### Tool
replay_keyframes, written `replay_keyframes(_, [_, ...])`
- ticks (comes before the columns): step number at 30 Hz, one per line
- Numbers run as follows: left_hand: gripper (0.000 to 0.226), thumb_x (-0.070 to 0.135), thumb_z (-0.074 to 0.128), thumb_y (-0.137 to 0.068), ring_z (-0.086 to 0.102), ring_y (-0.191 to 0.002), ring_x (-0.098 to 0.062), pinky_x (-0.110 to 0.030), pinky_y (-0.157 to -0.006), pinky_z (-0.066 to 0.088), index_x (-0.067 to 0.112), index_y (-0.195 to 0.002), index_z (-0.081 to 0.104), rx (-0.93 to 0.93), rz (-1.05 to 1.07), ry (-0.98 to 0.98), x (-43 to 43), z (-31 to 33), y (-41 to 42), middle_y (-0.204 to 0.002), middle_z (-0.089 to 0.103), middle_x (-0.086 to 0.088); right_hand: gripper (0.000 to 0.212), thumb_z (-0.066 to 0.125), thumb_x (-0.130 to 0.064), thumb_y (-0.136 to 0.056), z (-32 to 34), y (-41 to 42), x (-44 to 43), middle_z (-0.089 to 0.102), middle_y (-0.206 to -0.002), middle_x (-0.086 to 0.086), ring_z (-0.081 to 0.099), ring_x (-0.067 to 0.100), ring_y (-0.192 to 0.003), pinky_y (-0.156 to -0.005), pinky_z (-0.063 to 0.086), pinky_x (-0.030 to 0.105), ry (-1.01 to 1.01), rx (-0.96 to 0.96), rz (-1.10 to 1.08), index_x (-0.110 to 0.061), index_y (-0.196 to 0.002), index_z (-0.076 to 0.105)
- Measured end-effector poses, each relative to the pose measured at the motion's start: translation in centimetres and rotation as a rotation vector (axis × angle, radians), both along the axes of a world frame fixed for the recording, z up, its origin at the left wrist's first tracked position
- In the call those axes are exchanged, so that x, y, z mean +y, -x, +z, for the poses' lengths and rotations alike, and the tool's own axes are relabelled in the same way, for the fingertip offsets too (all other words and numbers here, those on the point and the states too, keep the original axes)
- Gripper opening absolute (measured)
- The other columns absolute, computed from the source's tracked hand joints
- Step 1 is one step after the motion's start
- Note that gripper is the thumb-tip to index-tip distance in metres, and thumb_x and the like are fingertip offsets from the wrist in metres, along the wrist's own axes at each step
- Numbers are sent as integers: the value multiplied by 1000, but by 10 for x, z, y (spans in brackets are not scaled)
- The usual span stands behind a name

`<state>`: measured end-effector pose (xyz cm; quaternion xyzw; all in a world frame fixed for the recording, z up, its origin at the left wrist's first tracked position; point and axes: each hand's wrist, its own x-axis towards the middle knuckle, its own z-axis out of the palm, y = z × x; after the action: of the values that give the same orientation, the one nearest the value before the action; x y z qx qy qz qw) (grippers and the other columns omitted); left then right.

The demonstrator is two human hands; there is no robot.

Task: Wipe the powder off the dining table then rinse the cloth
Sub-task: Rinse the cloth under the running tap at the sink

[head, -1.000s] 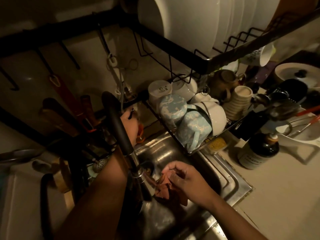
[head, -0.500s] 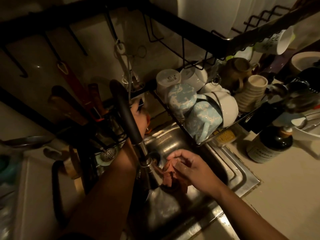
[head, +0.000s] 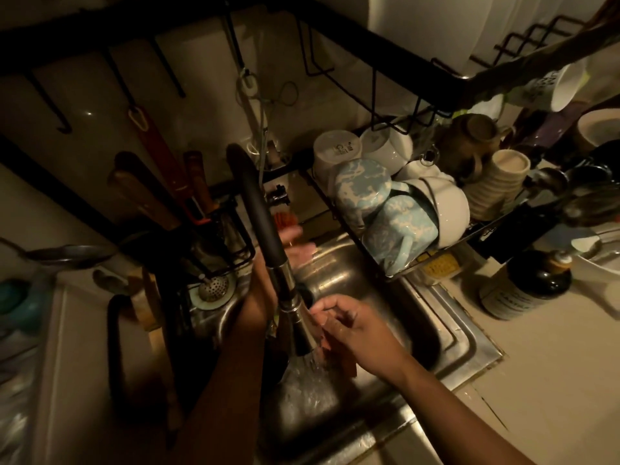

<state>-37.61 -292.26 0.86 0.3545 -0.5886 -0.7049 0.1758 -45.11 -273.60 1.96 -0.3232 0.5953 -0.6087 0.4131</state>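
Both hands were over sink (head: 446, 333): right hand (head: 355, 327) gripped cloth (head: 347, 365) under faucet (head: 258, 213) spray; left hand (head: 295, 245), uncurled and blurred, hovered by back rim.

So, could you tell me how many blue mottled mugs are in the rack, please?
2 mugs: one at the rack's left end, the other just in front, against a white cup. Others may be hidden.

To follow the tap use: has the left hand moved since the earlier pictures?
Yes. The left hand has dropped from the tap lever toward the sink.
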Motion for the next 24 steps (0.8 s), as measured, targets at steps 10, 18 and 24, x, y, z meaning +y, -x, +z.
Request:
replay_keyframes(10, [27,3,73,-81,65,-58,-11,-25,-49,50,9,-106,63,-88,21,-16,100,-6,-87,-75,71,-5,25,52,2,-99,-20,-19,-2,63,-96,31,57,26,-70,-52,45,22,-112,-13,31,-15,-116,58])
replay_keyframes(18, [25,-6,56,-91,71,-73,-27,-31,-57,54,12,-103,70,-64,292,-17,103,-1,-95,-94,74,-17,18,67,-12,-93,-42,-21,9,67,-83,7,62,11,-78,-71,50,24,-118,-60,156,4,-99,61])
replay_keyframes(24, [15,9,64,-90,72,-79,-29,-36,-65,54,13,-103,68,41,332,-100,110,1,-98,-94,74,-15,73,82,-56,-69,-52,-26,9,71,-95,14,68,22,-87,-75,54,26,-97,-164,200,6,-104,63])
